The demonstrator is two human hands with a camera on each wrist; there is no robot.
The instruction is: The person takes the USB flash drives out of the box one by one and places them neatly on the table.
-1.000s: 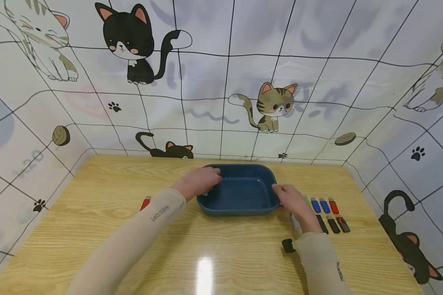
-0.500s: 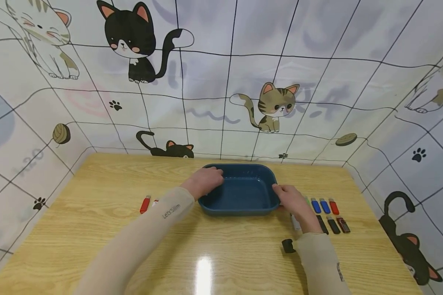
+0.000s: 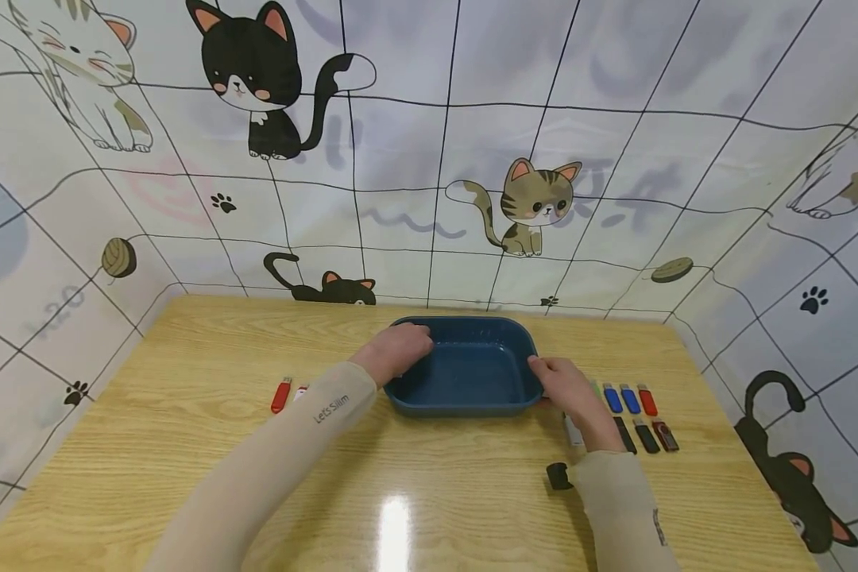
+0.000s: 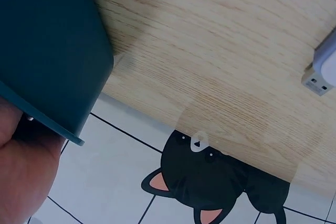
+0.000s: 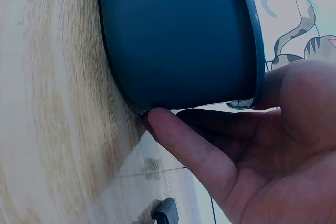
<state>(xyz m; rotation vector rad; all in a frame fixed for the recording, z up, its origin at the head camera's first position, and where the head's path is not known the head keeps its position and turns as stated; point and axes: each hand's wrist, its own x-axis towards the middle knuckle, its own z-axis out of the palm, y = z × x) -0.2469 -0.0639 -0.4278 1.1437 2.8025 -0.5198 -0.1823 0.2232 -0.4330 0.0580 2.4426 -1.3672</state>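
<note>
A dark blue tray [image 3: 472, 373] with rounded corners stands on the wooden table. My left hand [image 3: 400, 352] reaches over its left rim. The fingertips are hidden inside, with a dark patch and a small bright spot beside them in the left wrist view; whether they pinch anything cannot be told. My right hand [image 3: 568, 389] grips the tray's right end, thumb at the rim and fingers below. In the left wrist view, the tray wall [image 4: 47, 51] covers part of the left hand [image 4: 31, 177]. In the right wrist view, the right hand [image 5: 262, 145] supports the tray [image 5: 178, 35].
Left of the tray lie a red USB stick [image 3: 281, 396] and a partly covered white one [image 3: 300, 392]. Several more are in rows at right, among them a blue one [image 3: 612, 398] and a black one [image 3: 646, 437]. A cat-print sheet [image 3: 400, 222] stands behind the table [image 3: 429, 492].
My left hand and forearm have shifted slightly right, uncovering more of the red USB stick and the white one beside it. My right hand and the tray have stayed nearly still.
</note>
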